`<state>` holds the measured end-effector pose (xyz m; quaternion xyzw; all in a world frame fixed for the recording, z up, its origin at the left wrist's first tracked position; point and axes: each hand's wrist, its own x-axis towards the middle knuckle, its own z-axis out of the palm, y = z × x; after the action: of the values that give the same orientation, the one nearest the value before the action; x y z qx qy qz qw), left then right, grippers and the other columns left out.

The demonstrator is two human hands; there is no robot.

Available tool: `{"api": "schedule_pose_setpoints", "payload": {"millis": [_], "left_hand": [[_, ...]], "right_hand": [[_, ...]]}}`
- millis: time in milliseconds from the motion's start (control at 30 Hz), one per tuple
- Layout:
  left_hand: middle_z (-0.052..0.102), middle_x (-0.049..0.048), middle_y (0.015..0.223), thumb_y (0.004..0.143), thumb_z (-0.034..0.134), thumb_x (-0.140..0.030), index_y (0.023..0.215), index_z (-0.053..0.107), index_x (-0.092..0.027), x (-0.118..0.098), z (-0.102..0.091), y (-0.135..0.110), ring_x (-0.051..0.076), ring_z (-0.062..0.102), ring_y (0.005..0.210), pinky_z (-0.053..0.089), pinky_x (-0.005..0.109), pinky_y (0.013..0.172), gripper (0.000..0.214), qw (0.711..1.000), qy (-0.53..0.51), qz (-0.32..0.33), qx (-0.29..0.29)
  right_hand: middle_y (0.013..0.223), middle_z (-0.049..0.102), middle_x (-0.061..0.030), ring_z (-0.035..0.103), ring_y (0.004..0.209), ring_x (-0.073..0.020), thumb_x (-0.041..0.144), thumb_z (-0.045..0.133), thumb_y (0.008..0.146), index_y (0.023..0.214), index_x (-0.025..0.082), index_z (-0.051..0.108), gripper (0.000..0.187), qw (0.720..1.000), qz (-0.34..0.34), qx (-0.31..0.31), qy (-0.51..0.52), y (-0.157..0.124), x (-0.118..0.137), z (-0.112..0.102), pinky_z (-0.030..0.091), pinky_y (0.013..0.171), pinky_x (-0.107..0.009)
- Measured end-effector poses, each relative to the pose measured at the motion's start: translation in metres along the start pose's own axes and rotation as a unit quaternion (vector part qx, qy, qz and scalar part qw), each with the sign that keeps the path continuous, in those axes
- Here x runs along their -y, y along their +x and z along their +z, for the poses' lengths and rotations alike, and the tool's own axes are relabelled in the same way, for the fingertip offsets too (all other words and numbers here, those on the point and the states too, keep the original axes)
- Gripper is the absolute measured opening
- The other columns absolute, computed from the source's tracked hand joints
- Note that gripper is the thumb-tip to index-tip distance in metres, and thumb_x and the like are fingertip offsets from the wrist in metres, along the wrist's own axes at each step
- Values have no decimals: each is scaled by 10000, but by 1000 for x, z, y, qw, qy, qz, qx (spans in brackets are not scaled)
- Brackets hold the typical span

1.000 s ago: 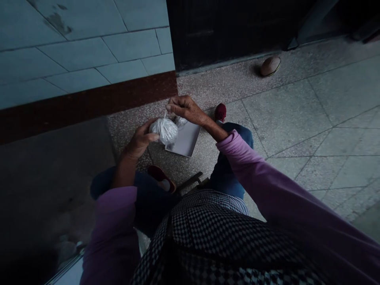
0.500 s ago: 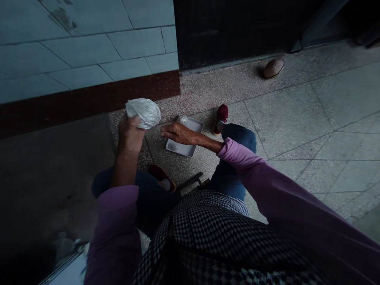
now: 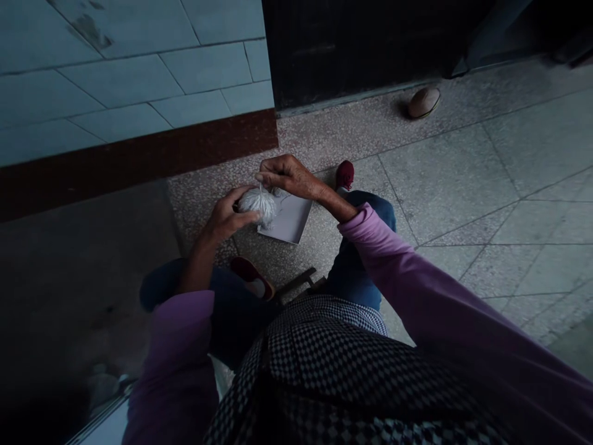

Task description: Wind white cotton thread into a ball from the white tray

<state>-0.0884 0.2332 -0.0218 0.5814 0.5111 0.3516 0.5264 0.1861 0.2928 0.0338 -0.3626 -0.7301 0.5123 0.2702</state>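
The left hand [image 3: 226, 216] is half curled, its fingers round the far side of the ball [image 3: 260, 207] and its thumb along the near side, a cradle more than a squeeze; how firmly the palm bears on it cannot be told. The right hand [image 3: 290, 175] is drawn in to a pinch, thumb against forefinger, with a short strand [image 3: 260, 187] running from the tips to the ball just beneath. Below both hands, a shallow tray [image 3: 291, 228] lies on the floor [image 3: 370, 216], partly covered by the ball, and a pale lump [image 3: 278, 193] shows in it just under the right hand, mostly hidden. The likeliest trouble, I judge, is the ball rolling out of the left hand's loose hold if the right hand pulls hard, dropping into the tray or past its rim. Should the pinch loosen, the strand could go slack and its turns slip off the ball's rounded side. A thin line [image 3: 288, 201] in the tray, perhaps loose thread, might snag or tangle if it joins the ball; the join is not visible.
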Motion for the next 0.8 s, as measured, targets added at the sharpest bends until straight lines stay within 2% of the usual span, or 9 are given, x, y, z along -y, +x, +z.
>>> {"api": "schedule_pose_setpoints", "payload": {"millis": [100, 267, 367, 467, 533, 633, 767, 800], "left_hand": [[943, 134, 1309, 664, 1119, -573, 1397, 970, -248, -1, 3, -5, 495, 860, 1304, 694, 613, 1232, 816, 997, -64, -9, 29], [950, 138, 1256, 681, 1066, -539, 1209, 968, -257, -6, 12, -11, 524, 845, 1467, 722, 616, 1276, 606, 971, -240, 6, 0], [950, 128, 1302, 693, 1021, -420, 1278, 916, -245, -12, 18, -11, 497, 797, 1564, 691, 606, 1329, 620, 945, -321, 16, -61], [953, 111, 1347, 686, 989, -397, 1327, 854, -241, -14, 16, -6, 455, 779, 1558, 669, 583, 1334, 673, 917, -376, 19, -135], [942, 105, 1374, 728, 978, -490, 1309, 811, -252, -11, 12, 0, 444, 753, 1566, 669, 586, 1302, 649, 916, -372, 22, -150], [912, 77, 1342, 762, 1012, -610, 1278, 765, -247, -3, 3, 9, 435, 699, 1595, 641, 563, 1286, 677, 938, -307, 31, -157], [861, -9, 1264, 772, 1132, -623, 1373, 777, -190, 14, -13, 18, 337, 698, 1426, 599, 461, 1277, 820, 961, -167, 36, -216], [850, -11, 1295, 815, 1133, -623, 1432, 768, -173, 19, -17, 19, 316, 688, 1393, 588, 448, 1279, 846, 971, -126, 46, -200]], "right_hand": [[826, 645, -34, 571, 906, -231, 695, 833, 1297, 812, 289, 613, 670, 1000, 21, -14, 14, 4, -7, 1, 530, 852, -375], [815, 571, 1, 519, 885, -200, 745, 732, 1352, 827, 272, 579, 723, 998, 26, -21, 48, 15, -28, 15, 490, 842, -342], [845, 495, 31, 458, 865, -174, 704, 634, 1415, 857, 260, 532, 720, 997, 20, -16, 76, 20, -40, 30, 444, 829, -311], [900, 547, 27, 497, 902, -171, 589, 662, 1430, 894, 236, 568, 649, 998, 13, 6, 64, 20, -46, 48, 451, 882, -303], [910, 592, 16, 544, 922, -181, 480, 694, 1424, 892, 232, 577, 599, 999, 14, 32, 29, 15, -45, 60, 460, 925, -314], [878, 617, 7, 591, 922, -200, 389, 723, 1400, 864, 246, 544, 583, 997, 17, 74, -19, 2, -37, 72, 469, 947, -338], [887, 663, -10, 623, 933, -204, 520, 738, 1393, 874, 246, 582, 607, 994, -3, 110, -5, -9, -23, 66, 502, 938, -338], [891, 666, -11, 620, 928, -200, 567, 727, 1395, 883, 243, 601, 619, 994, -13, 107, 8, -9, -21, 60, 508, 930, -335]]}}
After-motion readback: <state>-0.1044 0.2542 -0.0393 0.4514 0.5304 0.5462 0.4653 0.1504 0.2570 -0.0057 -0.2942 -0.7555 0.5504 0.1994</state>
